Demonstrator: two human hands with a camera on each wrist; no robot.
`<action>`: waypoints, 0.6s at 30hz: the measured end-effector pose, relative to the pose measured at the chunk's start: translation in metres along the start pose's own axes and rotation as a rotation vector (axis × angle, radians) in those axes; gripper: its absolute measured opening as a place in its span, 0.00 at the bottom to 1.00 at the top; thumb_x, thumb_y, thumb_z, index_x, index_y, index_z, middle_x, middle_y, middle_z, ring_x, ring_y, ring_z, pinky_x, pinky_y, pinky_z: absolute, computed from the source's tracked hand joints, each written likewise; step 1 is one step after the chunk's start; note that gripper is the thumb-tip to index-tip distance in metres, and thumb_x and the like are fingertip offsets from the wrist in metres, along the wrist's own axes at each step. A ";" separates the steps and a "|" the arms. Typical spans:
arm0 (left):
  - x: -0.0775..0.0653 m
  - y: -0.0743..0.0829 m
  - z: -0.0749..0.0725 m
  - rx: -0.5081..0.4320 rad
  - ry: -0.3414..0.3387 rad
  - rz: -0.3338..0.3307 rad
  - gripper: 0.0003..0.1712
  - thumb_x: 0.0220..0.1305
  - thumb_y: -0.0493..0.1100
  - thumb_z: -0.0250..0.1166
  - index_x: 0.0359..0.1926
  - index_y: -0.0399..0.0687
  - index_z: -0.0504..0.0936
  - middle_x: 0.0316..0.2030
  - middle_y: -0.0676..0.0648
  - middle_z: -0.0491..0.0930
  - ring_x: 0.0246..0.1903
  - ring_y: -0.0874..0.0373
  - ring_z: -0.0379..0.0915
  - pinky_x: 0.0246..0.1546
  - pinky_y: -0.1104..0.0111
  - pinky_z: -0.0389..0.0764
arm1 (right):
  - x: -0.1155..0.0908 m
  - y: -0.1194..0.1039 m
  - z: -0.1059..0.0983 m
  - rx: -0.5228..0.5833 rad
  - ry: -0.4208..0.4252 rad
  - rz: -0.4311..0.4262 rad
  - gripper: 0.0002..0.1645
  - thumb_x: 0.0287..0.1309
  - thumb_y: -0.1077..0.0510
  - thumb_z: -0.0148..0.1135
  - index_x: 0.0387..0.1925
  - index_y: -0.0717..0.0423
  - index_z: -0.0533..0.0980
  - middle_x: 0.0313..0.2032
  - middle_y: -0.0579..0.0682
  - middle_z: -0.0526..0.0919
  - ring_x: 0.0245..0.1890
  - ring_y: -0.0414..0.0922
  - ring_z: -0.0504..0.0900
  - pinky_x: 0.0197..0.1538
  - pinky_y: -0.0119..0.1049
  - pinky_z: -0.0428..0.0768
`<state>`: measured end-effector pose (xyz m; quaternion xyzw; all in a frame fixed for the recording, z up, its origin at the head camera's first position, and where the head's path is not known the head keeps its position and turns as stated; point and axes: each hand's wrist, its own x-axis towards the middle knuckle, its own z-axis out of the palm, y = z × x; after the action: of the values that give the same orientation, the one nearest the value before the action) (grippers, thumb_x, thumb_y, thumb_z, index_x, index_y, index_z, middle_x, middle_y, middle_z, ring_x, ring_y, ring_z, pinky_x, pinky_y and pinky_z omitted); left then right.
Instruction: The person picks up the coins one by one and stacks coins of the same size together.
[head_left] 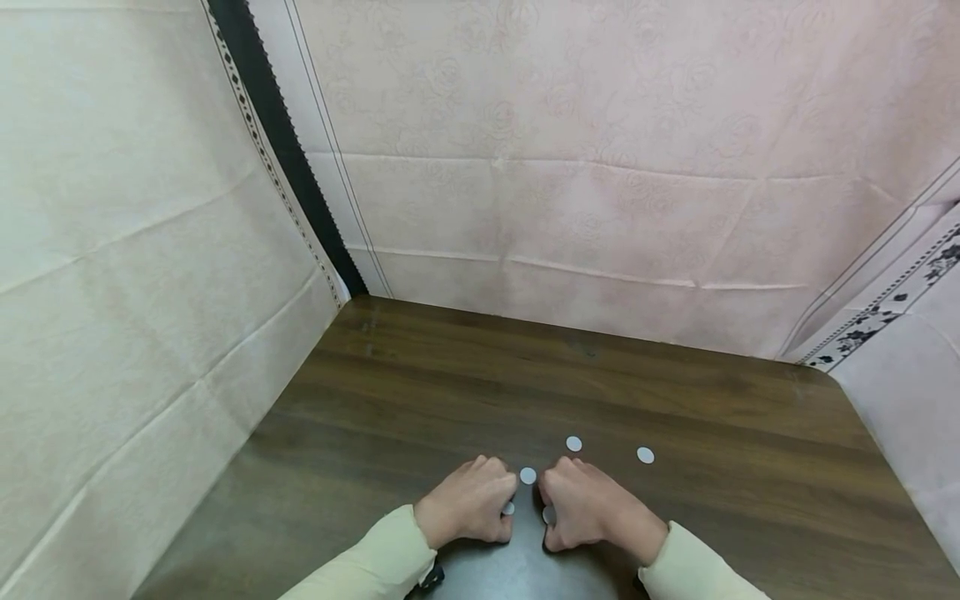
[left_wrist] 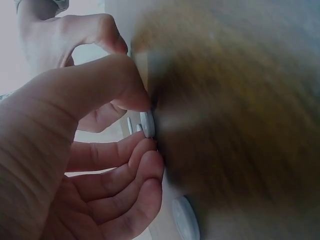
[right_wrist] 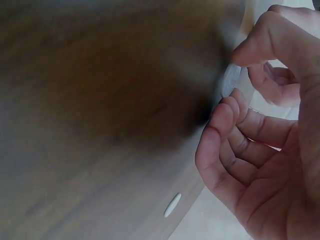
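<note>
On our brown, wood-grained table [head_left: 450, 367] we see three white discs [head_left: 528, 476] lying flat. Two more discs [head_left: 550, 515] we see partly hidden.

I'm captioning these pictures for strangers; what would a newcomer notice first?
The left hand and right hand, close together low in the head view, each pinching a pale disc. Then three loose discs on the brown table: one between the hands, two farther right. Lastly, the black strip at upper left.

1 disc [head_left: 528, 476] lies in the narrow gap between left hand [head_left: 471, 502] and right hand [head_left: 588, 507].
</note>
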<state>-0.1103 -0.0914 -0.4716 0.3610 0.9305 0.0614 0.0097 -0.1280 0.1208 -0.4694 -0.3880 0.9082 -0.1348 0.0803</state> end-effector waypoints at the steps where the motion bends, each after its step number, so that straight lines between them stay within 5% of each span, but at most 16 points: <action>1: 0.000 0.000 0.000 -0.008 -0.004 0.003 0.22 0.48 0.45 0.74 0.16 0.54 0.66 0.17 0.57 0.63 0.17 0.65 0.58 0.17 0.73 0.63 | 0.000 -0.001 0.000 0.003 -0.003 0.001 0.26 0.28 0.56 0.70 0.10 0.43 0.57 0.13 0.31 0.45 0.17 0.31 0.44 0.20 0.29 0.46; 11: -0.001 -0.001 -0.002 -0.009 -0.025 0.030 0.17 0.49 0.44 0.73 0.19 0.54 0.69 0.19 0.57 0.65 0.19 0.66 0.59 0.19 0.74 0.64 | 0.002 -0.006 0.002 0.026 -0.011 0.000 0.27 0.30 0.57 0.70 0.11 0.43 0.56 0.14 0.31 0.45 0.17 0.30 0.43 0.19 0.27 0.46; 18: 0.000 -0.001 -0.005 0.026 -0.036 0.077 0.17 0.50 0.44 0.73 0.21 0.55 0.70 0.21 0.58 0.66 0.21 0.66 0.60 0.20 0.74 0.63 | -0.001 -0.003 -0.002 0.183 -0.057 0.026 0.21 0.37 0.62 0.70 0.12 0.44 0.64 0.14 0.32 0.49 0.16 0.30 0.45 0.20 0.28 0.48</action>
<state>-0.1112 -0.0929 -0.4669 0.3977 0.9163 0.0431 0.0194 -0.1258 0.1196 -0.4664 -0.3707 0.8944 -0.2053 0.1428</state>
